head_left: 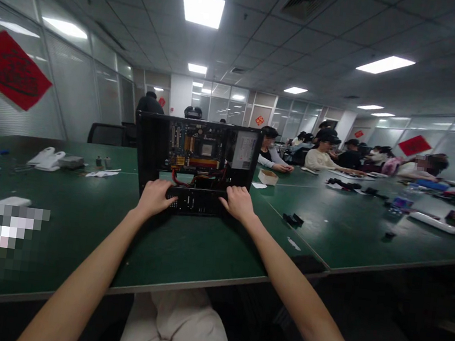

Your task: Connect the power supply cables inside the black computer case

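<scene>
Both hands' fingers (165, 200) rest atop the case's (199, 159) near edge (opened).

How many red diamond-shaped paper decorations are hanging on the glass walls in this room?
5: a large red diamond paper on the left wall, three small ones at the back, one on the right wall. People may hide more.
</scene>
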Motion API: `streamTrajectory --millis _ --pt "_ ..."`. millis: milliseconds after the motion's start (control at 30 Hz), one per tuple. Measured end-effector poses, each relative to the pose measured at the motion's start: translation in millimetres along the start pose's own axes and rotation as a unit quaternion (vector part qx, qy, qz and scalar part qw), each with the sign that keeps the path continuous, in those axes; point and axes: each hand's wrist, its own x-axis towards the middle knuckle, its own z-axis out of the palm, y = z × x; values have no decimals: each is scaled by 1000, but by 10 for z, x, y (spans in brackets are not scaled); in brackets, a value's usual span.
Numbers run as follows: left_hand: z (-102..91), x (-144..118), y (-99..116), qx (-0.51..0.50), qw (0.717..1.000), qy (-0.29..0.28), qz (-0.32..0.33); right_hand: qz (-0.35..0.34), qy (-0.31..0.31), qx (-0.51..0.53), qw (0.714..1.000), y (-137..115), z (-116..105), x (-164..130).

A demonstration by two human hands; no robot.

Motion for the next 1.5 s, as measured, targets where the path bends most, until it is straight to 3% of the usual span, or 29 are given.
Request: streamTrajectory --millis 267,467,567,633,833,1367,1500 --pt "-111 -50 37 37 999 -25 3 -4 -8 7 1000 18 -98 -38" --pt "-253 195 -11 87 979 -183 -24 42 -125 46 990 -73 -156 213" --pt "-307 351 -18 97 962 -252 -44 36 -141 54 988 -155 -167 314" --pt "-324 389 -26 85 959 -266 -43 35 -135 57 989 -196 -172 323" --pt "-319 243 -61 49 978 -200 -40 31 -100 55 993 -205 -189 208" --pt "-343 78 -1 35 984 -167 -47 25 -55 55 997 -229 -176 110" --pt "-323 -4 29 32 994 -108 -16 20 -35 47 998 -268 -232 51"
